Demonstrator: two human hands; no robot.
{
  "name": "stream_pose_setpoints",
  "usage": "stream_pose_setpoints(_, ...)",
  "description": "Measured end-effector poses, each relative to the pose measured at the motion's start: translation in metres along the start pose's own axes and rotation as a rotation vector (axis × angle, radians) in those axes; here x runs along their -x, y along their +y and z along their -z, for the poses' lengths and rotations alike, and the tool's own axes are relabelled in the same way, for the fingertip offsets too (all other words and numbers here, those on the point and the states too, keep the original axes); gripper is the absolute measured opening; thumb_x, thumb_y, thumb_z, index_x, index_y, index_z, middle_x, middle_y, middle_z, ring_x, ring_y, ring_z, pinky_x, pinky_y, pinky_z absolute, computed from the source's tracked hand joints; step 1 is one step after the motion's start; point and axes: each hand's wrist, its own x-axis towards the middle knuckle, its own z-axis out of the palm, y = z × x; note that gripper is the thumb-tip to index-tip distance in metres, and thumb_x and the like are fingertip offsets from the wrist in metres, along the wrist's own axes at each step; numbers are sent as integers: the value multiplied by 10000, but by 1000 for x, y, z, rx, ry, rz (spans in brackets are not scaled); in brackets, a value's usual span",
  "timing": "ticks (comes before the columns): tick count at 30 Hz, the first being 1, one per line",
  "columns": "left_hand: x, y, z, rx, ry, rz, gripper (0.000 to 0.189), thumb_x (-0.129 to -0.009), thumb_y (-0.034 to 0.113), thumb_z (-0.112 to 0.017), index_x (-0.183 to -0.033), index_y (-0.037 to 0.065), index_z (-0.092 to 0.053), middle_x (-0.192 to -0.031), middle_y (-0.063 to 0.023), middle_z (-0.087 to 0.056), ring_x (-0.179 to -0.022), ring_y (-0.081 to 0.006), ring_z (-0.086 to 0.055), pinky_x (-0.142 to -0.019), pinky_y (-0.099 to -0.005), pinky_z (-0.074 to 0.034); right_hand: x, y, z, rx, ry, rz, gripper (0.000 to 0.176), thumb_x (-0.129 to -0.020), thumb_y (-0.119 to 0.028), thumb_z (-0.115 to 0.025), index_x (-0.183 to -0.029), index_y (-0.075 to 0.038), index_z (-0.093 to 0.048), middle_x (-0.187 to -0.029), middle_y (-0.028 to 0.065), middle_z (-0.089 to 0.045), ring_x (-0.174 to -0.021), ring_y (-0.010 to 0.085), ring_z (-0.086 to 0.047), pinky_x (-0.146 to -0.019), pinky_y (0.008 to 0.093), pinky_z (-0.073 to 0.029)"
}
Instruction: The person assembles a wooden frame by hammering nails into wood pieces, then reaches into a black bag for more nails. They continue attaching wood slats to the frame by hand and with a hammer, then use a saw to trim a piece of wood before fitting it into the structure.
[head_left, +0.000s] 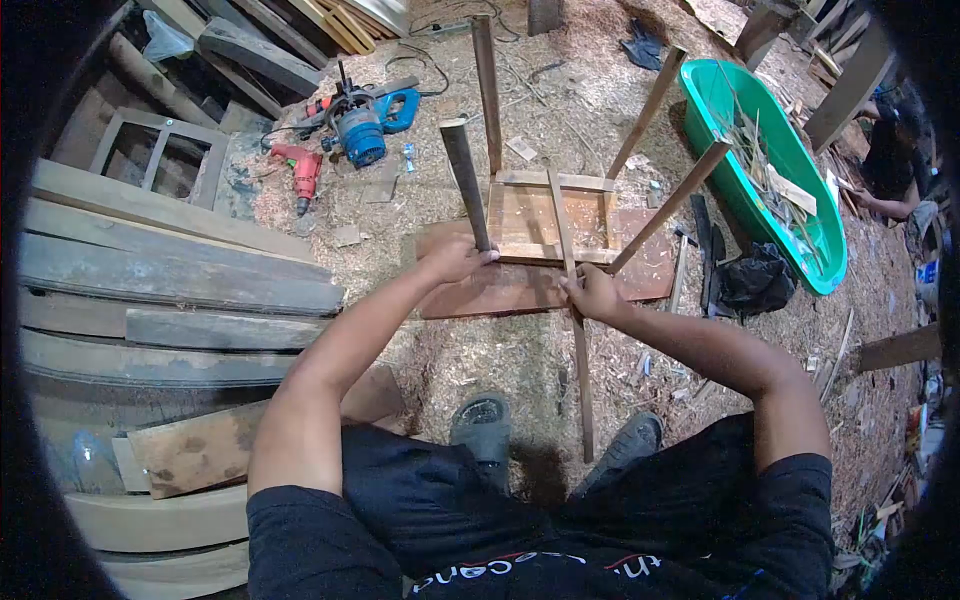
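Observation:
An upside-down wooden stool (555, 251) rests on a reddish-brown board (480, 292), its legs pointing up. At the near left corner, my left hand (458, 262) is closed around the foot of a leg (462, 185), against the frame; some of its fingers are hidden. My right hand (594, 294) pinches a long thin wooden strip (581, 385) in front of the frame's near rail. This strip lies across the frame, from the far rail to a point between my feet.
Left of the stool lie a red drill (300, 175), a blue power tool (360, 135) and stacked timber (170, 265). On the right are a hammer (681, 265), a black plastic bag (755, 280) and a green tub (835, 235) of offcuts. Another person's arm (890, 205) shows beyond. Shavings cover the ground.

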Motion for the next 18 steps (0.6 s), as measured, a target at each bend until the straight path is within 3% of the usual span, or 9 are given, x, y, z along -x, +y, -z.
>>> stream_pose_setpoints(6, -2, -5, -6, -28, -8, 63, 299, -920, 283, -642, -1064, 26, -695, -1027, -183, -703, -970, -329, -669, -854, -409, -507, -11, -9, 31, -119, -203, -82, 414, -907, -371, -627, -943, 36, -567, -686, 168, -671, -616, 273, -702, -582, 395, -564)
stream_pose_setpoints(9, 7, 32, 13, -176, -41, 44, 290, -916, 266, -641, -1061, 21, -694, -1025, -200, -697, -964, -338, -666, -851, -416, -507, -13, -17, 39, -20, -310, -177, 342, -854, -303, -675, -990, 1, -599, -812, 192, -688, -775, 327, -700, -698, 423, -553)
stream_pose_setpoints(11, 8, 32, 15, -189, -40, 19, 282, -913, 256, -637, -1065, 26, -695, -1027, -216, -690, -965, -343, -661, -852, -425, -503, -5, -18, 35, -21, -202, -157, 372, -840, -300, -689, -1023, 6, -582, -851, 200, -690, -815, 334, -696, -720, 430, -549)
stream_pose_setpoints(14, 7, 12, -4, -413, 262, -233, 274, -923, 258, -617, -1005, 10, -701, -926, -217, -699, -891, -364, -669, -838, -441, -506, -3, -16, 29, 42, -135, -161, 406, -826, -293, -700, -1059, 9, -560, -891, 214, -688, -858, 348, -688, -748, 441, -540)
stream_pose_setpoints(17, 17, 32, -20, -282, 87, 278, 329, -934, 305, -595, -913, -5, -700, -784, -196, -688, -787, -386, -666, -798, -461, -514, -3, -9, 27, 60, -88, -82, 367, -820, -251, -687, -1034, 20, -564, -873, 232, -679, -856, 381, -676, -758, 459, -530)
stream_pose_setpoints(18, 16, -6, -40, -47, 45, 238, 391, -938, 355, -579, -855, -11, -690, -692, -196, -658, -714, -400, -655, -747, -469, -518, -6, -1, 22, 70, -64, -40, 354, -822, -242, -679, -1026, 24, -565, -865, 235, -677, -853, 382, -675, -756, 462, -528)
